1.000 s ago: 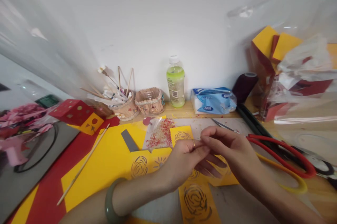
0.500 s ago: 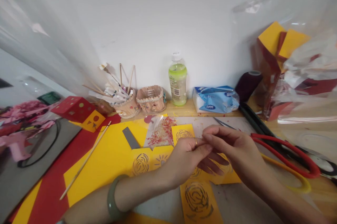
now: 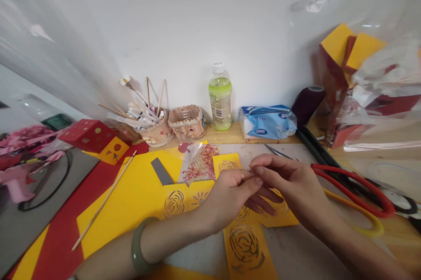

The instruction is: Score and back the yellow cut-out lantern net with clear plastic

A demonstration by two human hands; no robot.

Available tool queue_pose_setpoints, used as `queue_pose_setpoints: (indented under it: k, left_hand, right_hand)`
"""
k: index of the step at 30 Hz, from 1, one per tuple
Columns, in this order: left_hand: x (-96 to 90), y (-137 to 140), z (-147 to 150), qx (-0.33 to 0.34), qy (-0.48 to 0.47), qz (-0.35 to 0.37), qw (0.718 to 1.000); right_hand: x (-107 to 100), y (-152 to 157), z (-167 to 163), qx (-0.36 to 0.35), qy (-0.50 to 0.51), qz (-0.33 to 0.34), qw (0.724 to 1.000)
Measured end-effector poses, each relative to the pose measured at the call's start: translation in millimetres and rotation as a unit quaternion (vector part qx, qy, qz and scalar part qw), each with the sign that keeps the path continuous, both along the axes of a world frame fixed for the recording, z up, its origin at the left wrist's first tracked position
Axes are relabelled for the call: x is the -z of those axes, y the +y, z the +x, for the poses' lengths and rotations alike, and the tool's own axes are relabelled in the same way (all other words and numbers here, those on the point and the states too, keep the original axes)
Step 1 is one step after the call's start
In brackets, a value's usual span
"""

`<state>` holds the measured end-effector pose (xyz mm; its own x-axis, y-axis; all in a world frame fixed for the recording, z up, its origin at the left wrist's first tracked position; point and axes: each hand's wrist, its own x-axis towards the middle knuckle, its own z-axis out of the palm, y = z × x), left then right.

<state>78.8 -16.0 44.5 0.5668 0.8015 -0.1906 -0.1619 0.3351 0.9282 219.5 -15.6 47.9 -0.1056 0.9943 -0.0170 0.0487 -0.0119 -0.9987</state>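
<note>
My left hand and my right hand meet above a yellow cut-out paper piece. The fingertips of both are pinched together and touch; whatever lies between them, if anything, is too small or hidden to make out. The paper piece is cross-shaped, with cut swirl and sun patterns, and lies flat on a grey mat. My hands cover part of its middle. Beyond my right hand are scissors with red handles. A green bangle circles my left wrist.
A thin wooden stick and a grey strip lie on yellow sheets. Paper scraps are strewn on the mat. Along the wall stand a pen basket, a small basket, a bottle and a tissue pack. A pink glue gun is at left.
The whole view has shifted slightly, so things appear a little further left and up. My hands keep the same pinched pose together.
</note>
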Motion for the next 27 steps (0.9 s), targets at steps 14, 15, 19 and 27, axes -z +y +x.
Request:
queue_pose_setpoints:
  k: [14,15,19,27]
  left_hand:
    - [-4.6,-0.7,0.5,0.002,0.033,0.010,0.999]
    - [-4.9,-0.7,0.5,0.001,0.036,0.010,0.999]
    - [-4.6,0.1,0.1,0.000,0.039,0.011,0.999]
    - [-2.7,0.2,-0.4,0.008,0.034,0.015,0.999]
  right_hand:
    - [-2.5,0.0,-1.9,0.002,-0.014,0.018,1.000]
    - [-2.7,-0.2,-1.9,0.001,-0.012,0.019,1.000]
    - [-2.8,0.2,-1.3,-0.001,-0.012,0.016,1.000]
    - [-1.6,0.4,0.3,0.014,-0.026,0.021,0.999]
